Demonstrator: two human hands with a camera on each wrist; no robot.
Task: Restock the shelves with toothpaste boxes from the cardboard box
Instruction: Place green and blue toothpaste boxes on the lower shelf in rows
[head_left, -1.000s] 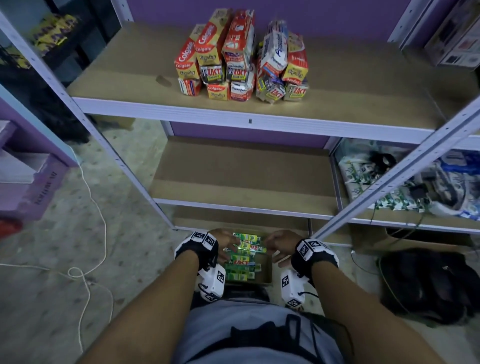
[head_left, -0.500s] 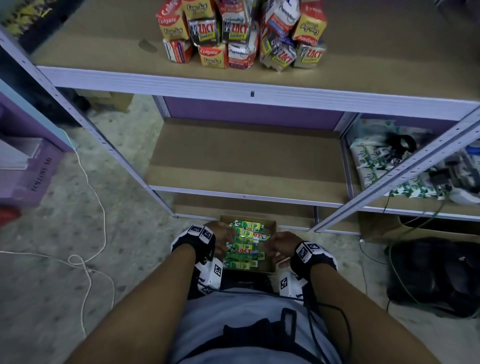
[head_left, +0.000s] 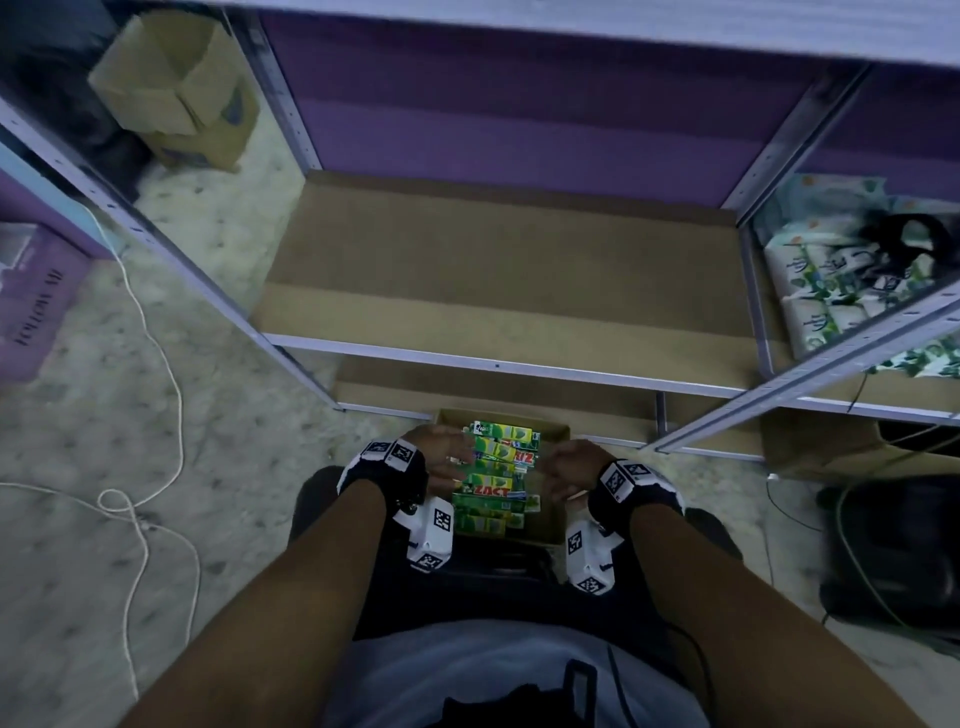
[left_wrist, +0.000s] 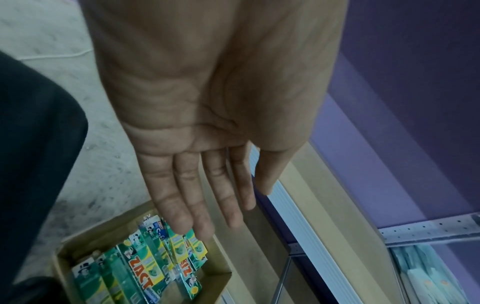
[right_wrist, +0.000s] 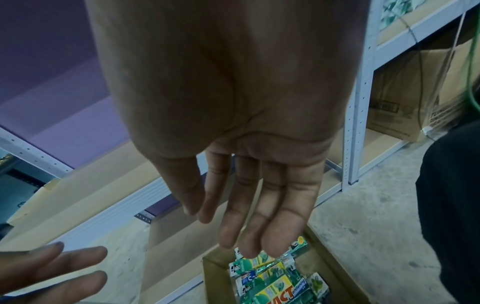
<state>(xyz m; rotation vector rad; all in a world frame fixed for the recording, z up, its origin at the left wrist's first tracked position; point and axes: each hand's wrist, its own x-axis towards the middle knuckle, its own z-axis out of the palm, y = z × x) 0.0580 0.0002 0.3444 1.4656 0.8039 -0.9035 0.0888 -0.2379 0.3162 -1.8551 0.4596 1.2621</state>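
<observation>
Head view is showing the left hand and right hand flanking the toothpaste boxes in the cardboard box. Both grips are hanging spread, holding nothing, just above them. The boxes' long axes are running hand to hand, each hand equally near.

The left hand covers the left ends of the toothpaste boxes in the head view, and the wrist cameras hide the cardboard box's near corners. The top shelf is cut off above (only its front edge shows), and print on the smaller boxes is too blurred to read.

Speckled floor, purple wall, prob. dim.
</observation>
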